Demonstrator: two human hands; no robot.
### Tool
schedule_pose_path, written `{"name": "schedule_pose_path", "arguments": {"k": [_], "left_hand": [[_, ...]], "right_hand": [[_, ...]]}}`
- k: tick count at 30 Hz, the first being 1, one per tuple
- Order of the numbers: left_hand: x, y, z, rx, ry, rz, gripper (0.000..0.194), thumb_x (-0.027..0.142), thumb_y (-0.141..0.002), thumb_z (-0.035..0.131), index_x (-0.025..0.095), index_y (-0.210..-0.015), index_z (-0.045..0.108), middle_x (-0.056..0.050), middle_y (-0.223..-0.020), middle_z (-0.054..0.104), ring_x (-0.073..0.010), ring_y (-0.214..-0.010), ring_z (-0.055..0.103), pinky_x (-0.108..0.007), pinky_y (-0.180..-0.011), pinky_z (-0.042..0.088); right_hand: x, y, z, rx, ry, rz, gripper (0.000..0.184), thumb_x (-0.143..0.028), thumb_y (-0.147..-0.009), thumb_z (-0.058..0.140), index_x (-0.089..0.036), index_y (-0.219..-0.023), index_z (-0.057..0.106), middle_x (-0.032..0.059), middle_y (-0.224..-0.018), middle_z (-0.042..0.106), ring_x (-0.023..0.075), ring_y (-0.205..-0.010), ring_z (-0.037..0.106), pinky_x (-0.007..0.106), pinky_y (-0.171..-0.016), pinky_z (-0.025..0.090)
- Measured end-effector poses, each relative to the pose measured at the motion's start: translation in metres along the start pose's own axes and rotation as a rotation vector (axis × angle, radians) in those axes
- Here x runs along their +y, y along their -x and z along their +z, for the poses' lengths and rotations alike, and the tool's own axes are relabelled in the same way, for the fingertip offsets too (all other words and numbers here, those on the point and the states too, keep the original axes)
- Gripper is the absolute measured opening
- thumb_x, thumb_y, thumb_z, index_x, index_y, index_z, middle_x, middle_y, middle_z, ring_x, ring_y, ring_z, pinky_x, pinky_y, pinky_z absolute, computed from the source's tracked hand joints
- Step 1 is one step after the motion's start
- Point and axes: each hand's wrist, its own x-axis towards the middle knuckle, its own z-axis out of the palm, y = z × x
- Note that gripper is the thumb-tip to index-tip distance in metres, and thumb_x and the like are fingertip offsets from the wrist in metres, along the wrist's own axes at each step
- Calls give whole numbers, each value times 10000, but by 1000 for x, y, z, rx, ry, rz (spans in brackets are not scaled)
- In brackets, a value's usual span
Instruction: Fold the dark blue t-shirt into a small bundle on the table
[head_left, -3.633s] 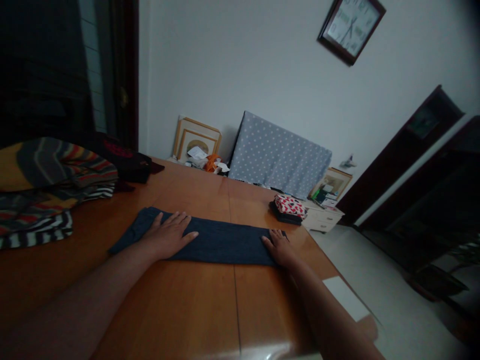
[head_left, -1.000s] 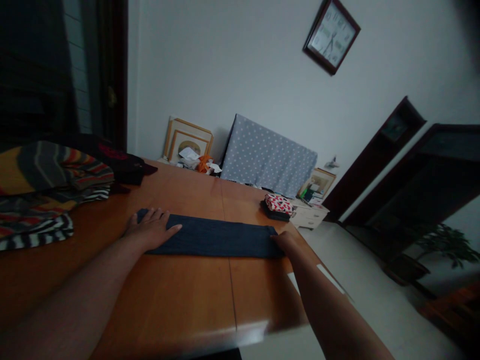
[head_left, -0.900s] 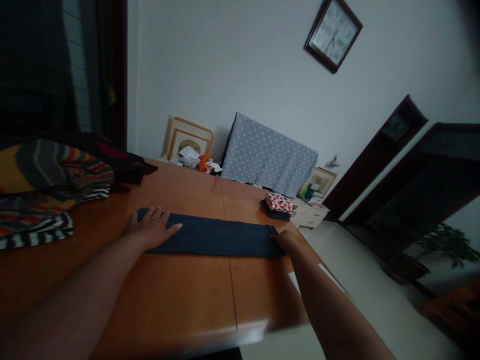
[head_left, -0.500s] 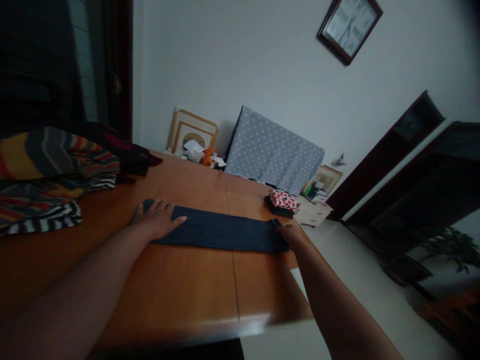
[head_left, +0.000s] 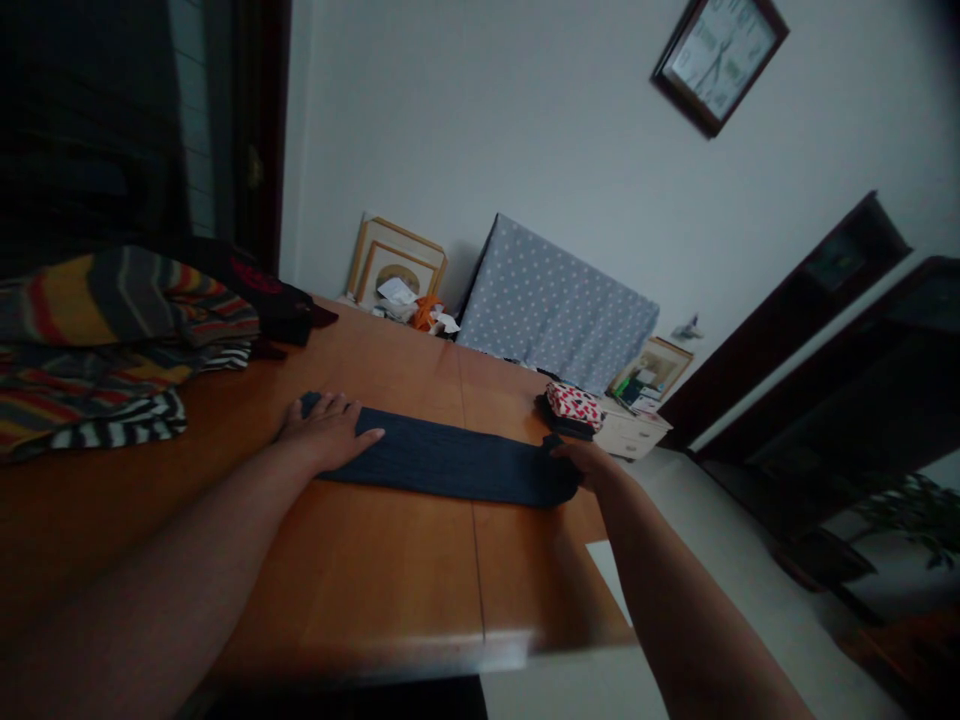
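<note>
A dark blue garment (head_left: 450, 460), folded into a long flat strip, lies across the wooden table (head_left: 390, 580); its exact kind does not show. My left hand (head_left: 330, 433) rests flat on the strip's left end, fingers spread and thumb pointing right. At the other end, my right hand (head_left: 581, 460) is closed around the upper right corner, where a small bit of cloth sticks up. Its fingertips are partly hidden by the hand itself.
Striped clothes (head_left: 127, 340) lie heaped on the table's left side. A folded stack with a red-and-white patterned cloth (head_left: 574, 403) sits near the far right edge. Behind stand a dotted grey cover (head_left: 559, 300) and picture frames (head_left: 397, 265). White drawers (head_left: 634, 430) are beyond the table.
The whole view has shifted slightly, so things appear further right. The garment's right end now looks rounded and slightly lifted at my right hand. My left hand stays flat on the cloth.
</note>
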Motion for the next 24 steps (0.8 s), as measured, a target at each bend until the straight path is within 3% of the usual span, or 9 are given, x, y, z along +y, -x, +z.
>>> {"name": "schedule_pose_path", "arguments": {"k": [5, 13, 18, 24], "left_hand": [[3, 4, -3, 2, -1, -7, 909, 772, -884, 290, 175, -1564, 384, -149, -1657, 256, -409, -1530, 137, -694, -1163, 121], [4, 5, -4, 10, 2, -1, 886, 751, -888, 317, 175, -1555, 403, -159, -1645, 282, -416, -1526, 150, -702, -1156, 120], [5, 6, -5, 1, -3, 2, 900, 761, -886, 294, 170, -1558, 395, -153, -1652, 269, -403, -1528, 151, -695, -1159, 128], [4, 5, -4, 3, 9, 4, 912, 770, -883, 286, 166, -1557, 394, -159, -1650, 271, -406, -1527, 149, -699, -1159, 109]], "right_hand": [[-21, 6, 23, -160, 4, 79, 142, -136, -699, 701, -157, -831, 652, 30, -661, 645, 162, -584, 611, 243, -515, 477], [-41, 31, 68, -366, 31, 45, 84, -129, -751, 650, -174, -777, 585, -51, -511, 480, 91, -423, 416, 206, -408, 276], [-53, 49, 80, -419, 53, 17, 137, -99, -769, 613, -191, -717, 526, -75, -462, 398, 80, -391, 353, 217, -402, 214], [-53, 59, 93, -420, 120, -5, 101, -79, -757, 615, -177, -763, 589, -60, -484, 461, 89, -403, 402, 216, -414, 242]]}}
